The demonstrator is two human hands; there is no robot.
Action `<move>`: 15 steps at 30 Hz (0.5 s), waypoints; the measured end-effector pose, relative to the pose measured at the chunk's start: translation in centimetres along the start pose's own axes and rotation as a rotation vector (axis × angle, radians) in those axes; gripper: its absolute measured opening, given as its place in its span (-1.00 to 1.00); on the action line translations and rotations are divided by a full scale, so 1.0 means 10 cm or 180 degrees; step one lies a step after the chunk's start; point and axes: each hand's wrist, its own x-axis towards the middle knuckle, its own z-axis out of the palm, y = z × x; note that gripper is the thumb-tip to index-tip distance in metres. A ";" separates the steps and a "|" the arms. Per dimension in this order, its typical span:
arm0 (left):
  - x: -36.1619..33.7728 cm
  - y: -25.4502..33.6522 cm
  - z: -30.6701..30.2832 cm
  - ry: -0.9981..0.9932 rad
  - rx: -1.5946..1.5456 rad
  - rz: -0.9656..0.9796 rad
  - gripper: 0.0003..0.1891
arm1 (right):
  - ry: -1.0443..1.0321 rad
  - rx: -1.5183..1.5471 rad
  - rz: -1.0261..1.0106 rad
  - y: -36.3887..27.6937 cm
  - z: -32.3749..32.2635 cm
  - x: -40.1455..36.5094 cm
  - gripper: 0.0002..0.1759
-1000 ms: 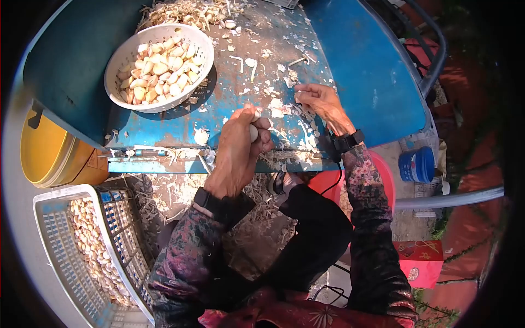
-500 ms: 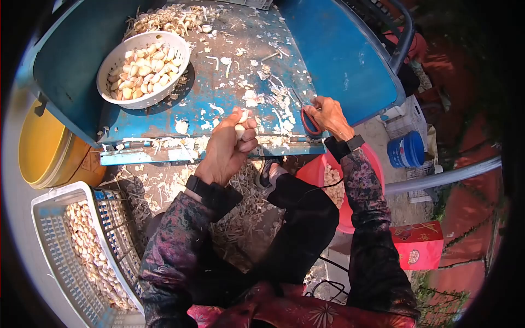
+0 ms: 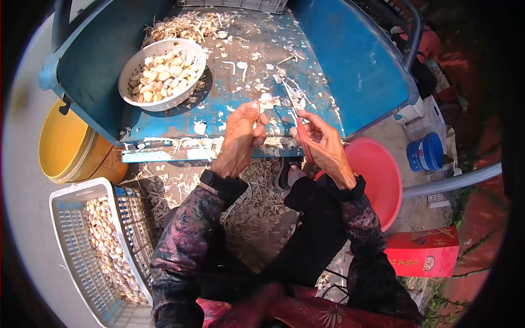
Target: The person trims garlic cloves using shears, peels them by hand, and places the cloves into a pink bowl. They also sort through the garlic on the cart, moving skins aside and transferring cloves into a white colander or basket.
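My left hand (image 3: 239, 138) is held up over the near edge of the blue table (image 3: 350, 65), fingers closed around a garlic clove that is mostly hidden behind them. My right hand (image 3: 324, 146) is close beside it and grips red-handled scissors (image 3: 299, 130), whose thin blades point up and away over the table. The two hands are a few centimetres apart. A white colander (image 3: 192, 52) full of peeled garlic cloves stands on the table to the far left of my left hand.
Garlic skins and stems litter the table and the ground (image 3: 251, 202) under it. A yellow bucket (image 3: 71, 142) and a grey crate (image 3: 74, 246) of garlic stand at the left. At the right are a red basin (image 3: 377, 175), a small blue bucket (image 3: 426, 152) and a red box (image 3: 424, 251).
My right hand picked the scissors up off the table and brought them in toward my left hand. My left hand kept the clove and lifted slightly.
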 end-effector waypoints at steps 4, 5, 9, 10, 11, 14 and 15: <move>-0.01 0.03 0.02 0.0079 0.0398 0.0186 -0.81 | 0.0460 -0.1164 -0.1556 0.10 0.31 -0.04 -0.36; -0.01 0.02 0.02 0.0107 0.0474 0.0254 -0.81 | 0.0531 -0.1312 -0.1533 0.06 0.34 -0.07 -0.38; 0.00 0.01 0.02 0.0278 0.0769 0.0366 -0.82 | 0.0442 -0.0969 -0.1446 0.19 0.42 -0.08 -0.39; 0.01 0.00 0.02 0.0335 0.0827 0.0393 -0.83 | 0.0437 -0.0955 -0.1429 0.21 0.42 -0.08 -0.39; 0.01 0.00 0.03 0.0338 0.0834 0.0368 -0.83 | 0.0403 -0.0982 -0.1390 0.21 0.41 -0.08 -0.40; 0.02 0.01 0.07 0.0436 0.0805 0.0346 -0.81 | 0.0340 -0.1010 -0.1291 0.20 0.40 -0.12 -0.42; 0.02 0.00 0.09 0.0416 0.0856 0.0411 -0.81 | 0.0317 -0.1000 -0.1238 0.19 0.40 -0.13 -0.45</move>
